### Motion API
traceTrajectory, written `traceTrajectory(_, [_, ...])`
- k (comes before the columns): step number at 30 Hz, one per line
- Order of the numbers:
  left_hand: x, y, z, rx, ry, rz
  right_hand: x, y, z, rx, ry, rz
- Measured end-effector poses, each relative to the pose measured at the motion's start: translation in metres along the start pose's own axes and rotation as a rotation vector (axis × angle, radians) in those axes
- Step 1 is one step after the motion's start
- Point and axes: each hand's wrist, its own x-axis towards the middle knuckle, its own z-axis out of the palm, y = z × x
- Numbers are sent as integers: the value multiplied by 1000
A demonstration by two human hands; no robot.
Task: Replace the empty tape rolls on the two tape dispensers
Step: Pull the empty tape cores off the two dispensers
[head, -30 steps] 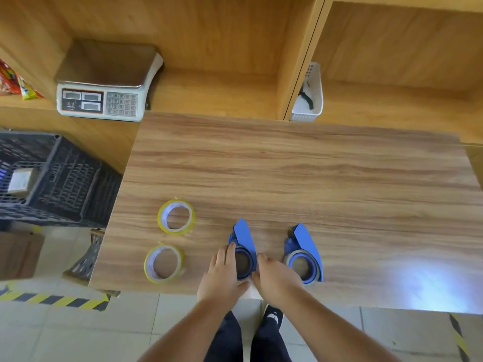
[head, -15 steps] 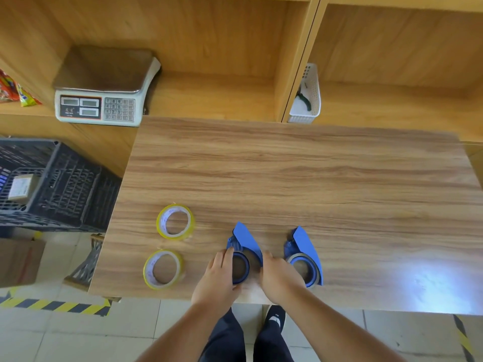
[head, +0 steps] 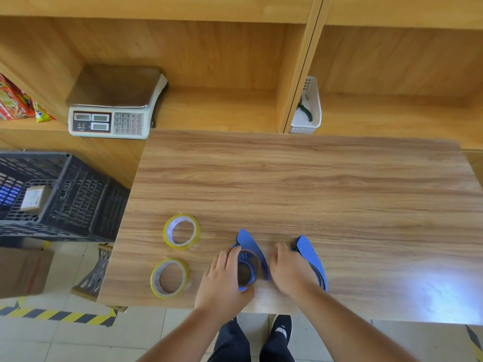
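Seemingly, roll [head: 180, 232] print is illegibly blurred.

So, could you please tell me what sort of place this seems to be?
Probably a small shop's packing or checkout counter: a price-computing scale sits on the wooden shelving, snack packets lie on a shelf, and a black crate stands beside the table.

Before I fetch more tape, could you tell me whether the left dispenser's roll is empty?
Empty: the left dispenser holds only a bare brown core.
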Motion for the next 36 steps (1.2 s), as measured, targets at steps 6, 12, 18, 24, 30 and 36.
traceTrajectory(6, [43, 17, -32, -54, 141, -12, 4, 2, -21, -24, 118, -79])
traceTrajectory(12, [107, 30, -49, -53, 198, -66, 14, 5, -29, -110, 256, -125])
traceTrajectory(18, [154, 30, -43, -27, 103, -140, 26, 12, -38, -127, 235, -65])
traceTrajectory(24, [182, 23, -26, -28, 29, -214, 43, 25, -33, -127, 229, -8])
traceTrajectory(30, [201, 18, -16, -39, 5, -237, 47, 39, -34, -111, 208, 28])
traceTrajectory(36, [190, 25, -14, 1, 56, -215, 39, 54, -33, -87, 177, 19])
